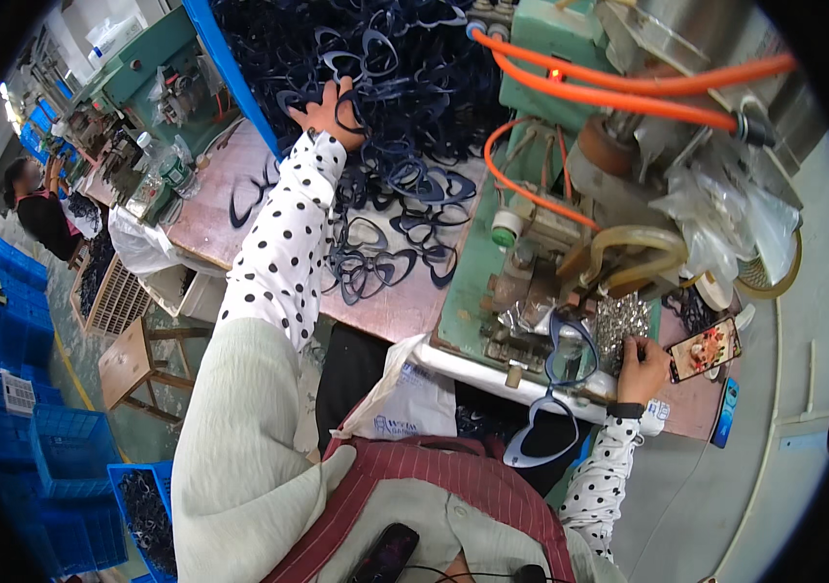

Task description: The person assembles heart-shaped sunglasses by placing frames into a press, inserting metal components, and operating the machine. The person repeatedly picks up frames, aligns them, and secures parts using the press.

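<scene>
While the left hand (330, 119) reaches into a heap of dark glasses frames (414, 87), its fingers are parted among the rims; whether they grip one cannot be told. The heap lies against the wall of a blue bin (236, 83) at the table's far edge and spreads toward the front edge of the table (225, 185). The frames are smooth, slim and heart-like or pointed in outline.

One dark blue frame (548, 391) hangs, tilted, at the front of the green machine (465, 316), beyond the table's front edge. Beside it, the right hand (642, 371) has its fingers bent at a pile of small, shiny metal parts (620, 325); whether a part is gripped cannot be told.

A lit phone (706, 350) lies near the table's right end. A blue crate (111, 500) on the floor holds dark pieces. Printing shows on a white bag (424, 403) below the table's front edge.
</scene>
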Demonstrator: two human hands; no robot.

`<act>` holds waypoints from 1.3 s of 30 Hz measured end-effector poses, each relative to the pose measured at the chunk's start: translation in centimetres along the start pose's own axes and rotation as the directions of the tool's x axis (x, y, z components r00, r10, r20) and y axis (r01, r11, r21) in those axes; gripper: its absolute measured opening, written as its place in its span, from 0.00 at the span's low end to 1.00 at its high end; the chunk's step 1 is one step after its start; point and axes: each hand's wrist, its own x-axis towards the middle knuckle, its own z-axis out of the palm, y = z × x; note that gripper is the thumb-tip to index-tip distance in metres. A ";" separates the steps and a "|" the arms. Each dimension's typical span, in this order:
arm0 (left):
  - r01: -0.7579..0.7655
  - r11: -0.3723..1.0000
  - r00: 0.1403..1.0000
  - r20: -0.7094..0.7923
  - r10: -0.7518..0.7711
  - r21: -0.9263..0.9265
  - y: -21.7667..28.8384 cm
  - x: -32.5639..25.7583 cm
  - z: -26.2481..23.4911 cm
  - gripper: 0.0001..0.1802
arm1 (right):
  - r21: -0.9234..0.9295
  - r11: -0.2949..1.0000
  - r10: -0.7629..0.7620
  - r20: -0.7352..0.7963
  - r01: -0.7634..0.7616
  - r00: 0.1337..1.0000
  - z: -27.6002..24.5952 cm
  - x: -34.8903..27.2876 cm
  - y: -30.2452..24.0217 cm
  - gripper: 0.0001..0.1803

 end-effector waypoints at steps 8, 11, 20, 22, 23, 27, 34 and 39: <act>-0.137 0.988 0.990 0.003 0.138 0.069 -4.3 -0.9 -0.4 0.50 | 0.026 0.995 -0.094 -0.023 0.095 0.995 0.0 0.4 -1.0 0.07; -0.219 0.970 0.976 0.021 0.218 0.104 -4.9 -0.9 -0.7 0.49 | 0.047 0.992 -0.117 -0.023 0.118 0.993 -0.1 0.2 -0.8 0.06; -0.276 0.955 0.961 0.045 0.273 0.105 -2.3 -6.4 1.4 0.44 | 0.046 0.997 -0.055 0.006 0.054 0.998 0.2 0.0 -0.6 0.07; -0.314 0.949 0.945 0.105 0.309 0.036 -0.2 -9.7 2.5 0.43 | 0.066 0.997 -0.036 0.017 0.035 0.999 0.2 0.1 -0.6 0.07; -0.348 0.937 0.932 0.119 0.344 0.022 0.7 -10.5 4.0 0.43 | 0.067 0.997 -0.050 0.014 0.048 0.999 0.3 0.0 -0.4 0.07; -0.455 0.890 0.859 0.273 0.433 0.021 3.1 -12.5 4.2 0.45 | 0.029 0.994 -0.102 -0.022 0.103 0.994 0.3 0.0 -0.5 0.07; -0.586 0.733 0.688 0.264 0.676 -0.346 1.2 -6.8 -2.0 0.19 | 0.044 0.997 -0.067 -0.007 0.068 0.998 0.1 0.4 -0.7 0.08; -0.518 0.742 0.855 -0.281 0.436 -0.426 -2.9 -13.8 -7.3 0.14 | 0.040 0.995 -0.087 -0.016 0.087 0.996 0.8 0.4 0.3 0.08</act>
